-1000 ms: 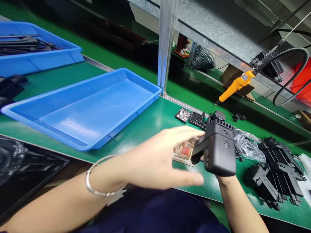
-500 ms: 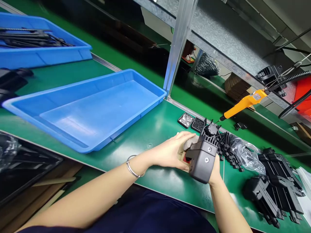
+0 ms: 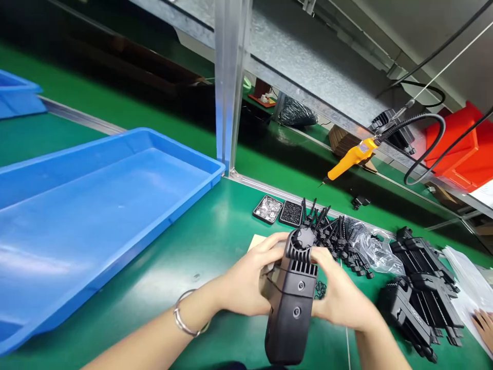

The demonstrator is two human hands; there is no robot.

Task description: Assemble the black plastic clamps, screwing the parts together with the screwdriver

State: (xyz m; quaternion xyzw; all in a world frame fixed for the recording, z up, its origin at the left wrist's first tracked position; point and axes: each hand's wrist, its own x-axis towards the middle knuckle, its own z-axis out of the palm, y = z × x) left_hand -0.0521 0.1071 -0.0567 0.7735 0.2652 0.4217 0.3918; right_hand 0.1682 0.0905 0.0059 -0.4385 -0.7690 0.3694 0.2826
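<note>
Between my hands is a black plastic housing [image 3: 295,313] with a slotted grille, two screws on its near face and a round part at its far end. My left hand [image 3: 254,277] grips its left side, fingers closed around the upper part. My right hand [image 3: 339,293] clasps the right side, with fingertips at the grille. The housing is held over the green bench, tilted toward me. Just beyond it lie a pile of black ribbed stems [image 3: 339,239], a tray of silver hardware [image 3: 268,209] and a tray of small black parts [image 3: 291,213].
A blue tray [image 3: 127,216] fills the left. An orange electric screwdriver [image 3: 350,160] hangs at the upper right, near a metal post [image 3: 230,87]. Several black housings [image 3: 419,288] and a clear plastic bag [image 3: 379,252] lie right. Another person's hand [image 3: 483,326] shows at the right edge.
My view has swung right. The housing has come nearer my body, and my right hand's fingers now show along its right side. Another person's hand has come into view.
</note>
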